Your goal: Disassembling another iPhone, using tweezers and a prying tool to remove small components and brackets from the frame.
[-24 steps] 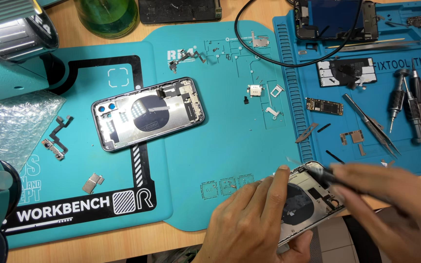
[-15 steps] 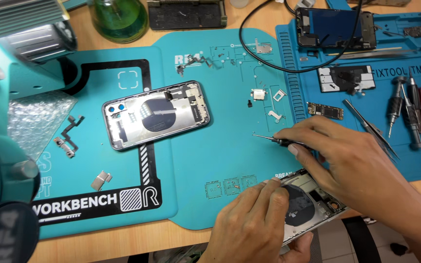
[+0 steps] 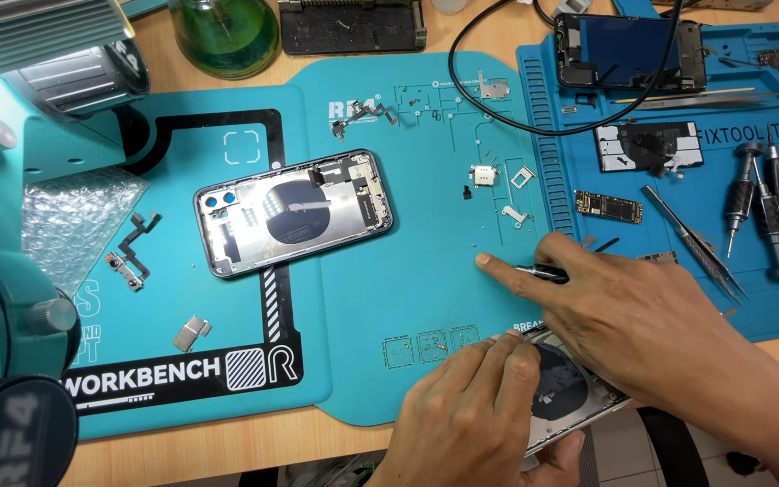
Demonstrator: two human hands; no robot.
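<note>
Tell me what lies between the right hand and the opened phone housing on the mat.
Head view: between the right hand and the phone housing, only bare teal mat with faint printed outlines.

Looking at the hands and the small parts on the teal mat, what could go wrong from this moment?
1. The right hand holds a screwdriver low over the teal mat; its wrist might sweep the loose small parts nearby.
2. The phone housing under the left hand overhangs the table edge and could slip off.
3. The tweezers lie close to the right forearm and may get knocked.
</note>
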